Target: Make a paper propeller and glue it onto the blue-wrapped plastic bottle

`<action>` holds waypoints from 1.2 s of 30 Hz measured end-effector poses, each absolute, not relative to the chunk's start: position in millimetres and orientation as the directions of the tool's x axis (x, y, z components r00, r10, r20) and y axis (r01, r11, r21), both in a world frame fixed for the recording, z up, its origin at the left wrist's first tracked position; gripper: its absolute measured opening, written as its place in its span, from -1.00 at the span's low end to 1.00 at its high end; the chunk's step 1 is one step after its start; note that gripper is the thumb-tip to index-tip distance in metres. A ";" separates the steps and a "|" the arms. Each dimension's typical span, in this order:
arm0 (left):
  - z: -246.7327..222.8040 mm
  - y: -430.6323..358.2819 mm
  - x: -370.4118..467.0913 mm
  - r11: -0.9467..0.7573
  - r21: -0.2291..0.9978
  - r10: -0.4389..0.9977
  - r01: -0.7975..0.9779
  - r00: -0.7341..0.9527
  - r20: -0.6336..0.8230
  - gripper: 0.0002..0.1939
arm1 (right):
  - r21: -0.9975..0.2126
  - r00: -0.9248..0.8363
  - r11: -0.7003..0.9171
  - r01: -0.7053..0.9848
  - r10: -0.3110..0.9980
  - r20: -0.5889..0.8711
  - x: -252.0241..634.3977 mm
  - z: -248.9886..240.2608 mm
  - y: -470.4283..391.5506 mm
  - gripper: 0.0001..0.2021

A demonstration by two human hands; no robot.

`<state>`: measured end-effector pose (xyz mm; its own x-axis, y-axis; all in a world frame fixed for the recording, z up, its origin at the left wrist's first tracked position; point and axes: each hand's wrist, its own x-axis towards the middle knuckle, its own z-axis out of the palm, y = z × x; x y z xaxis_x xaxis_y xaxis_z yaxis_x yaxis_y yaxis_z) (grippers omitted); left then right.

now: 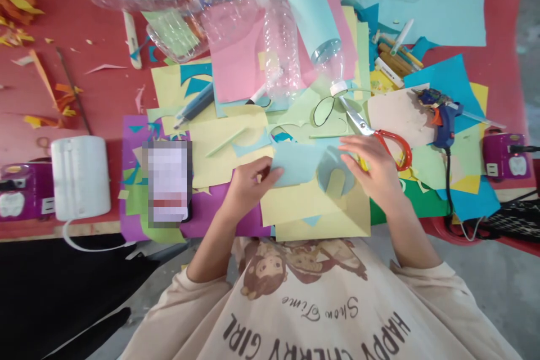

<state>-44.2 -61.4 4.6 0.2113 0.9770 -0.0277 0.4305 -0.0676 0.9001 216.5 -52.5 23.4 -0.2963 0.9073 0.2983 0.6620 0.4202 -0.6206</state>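
Left hand (pixel 258 181) pinching light-blue paper (pixel 295 163), right hand (pixel 371 171) open

"HAPPY CHERRY GIRL" and "Show Time" on the shirt (pixel 307 304), print on white eraser-like block (pixel 390 72) too small to read

Red table (pixel 29 90), cluttered. On it: overlapping coloured paper sheets (pixel 228 146), white device (pixel 81 177) at left, orange scraps (pixel 46 87), glue gun (pixel 448 121) at right, purple power strips (pixel 506 154) near both ends, white-handled cutter (pixel 132 39) upper left, clear plastic bottles (pixel 282 45) toward far side.
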 end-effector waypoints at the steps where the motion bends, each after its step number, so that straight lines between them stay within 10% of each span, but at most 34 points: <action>1: 3.0 -60.6 -47.4 0.029 0.931 0.989 0.364 0.128 -0.081 -0.70 | -0.540 -0.302 0.433 0.722 0.899 0.317 222.8 19.5 -43.6 -0.85; 7: -4.9 -61.2 -54.0 0.213 0.975 0.977 0.062 -0.043 -0.210 -0.69 | -0.291 -0.383 0.435 0.852 0.897 0.219 232.9 0.5 -8.0 -0.86; 22: -7.2 -63.7 -47.3 0.272 0.957 0.960 0.099 0.043 -0.277 -0.74 | -0.199 -0.500 0.554 0.809 0.825 0.264 200.6 -1.6 16.2 -0.83; 28: -13.6 -64.4 -39.1 0.298 0.946 0.941 0.129 0.125 -0.313 -0.66 | -0.462 -0.329 0.434 0.774 0.898 0.293 189.7 17.3 10.7 -0.82; 32: -14.4 -65.7 -27.7 0.299 0.941 0.937 0.158 0.139 -0.321 -0.64 | -0.840 -0.355 0.192 0.508 0.935 -0.001 190.9 26.3 -22.1 -0.74; 36: -7.4 -65.5 -23.3 0.272 0.934 0.926 0.232 0.202 -0.320 -0.68 | -0.904 -0.311 0.021 0.428 0.942 -0.126 196.2 20.0 -44.8 -0.74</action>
